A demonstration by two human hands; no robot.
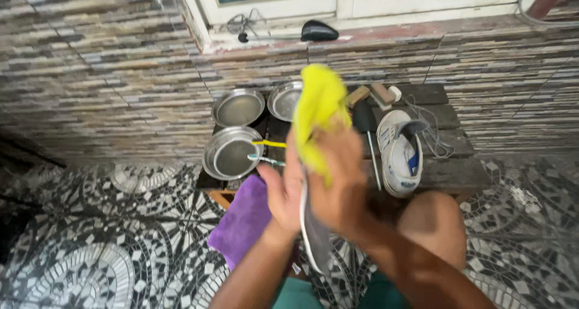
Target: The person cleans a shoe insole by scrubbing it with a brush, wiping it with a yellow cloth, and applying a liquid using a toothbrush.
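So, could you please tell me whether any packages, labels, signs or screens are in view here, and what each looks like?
None in view: no package, sign or screen.
Nearest thing: a white shoe on the dark bench, with a blue patch inside; too small to tell whether it is a label.

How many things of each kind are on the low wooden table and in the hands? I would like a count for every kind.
Metal bowls: 3
Shoes: 2, one on the table, one in the left hand
Cloths: 2, yellow in the right hand, purple
Toothbrushes: 2
Total: 9
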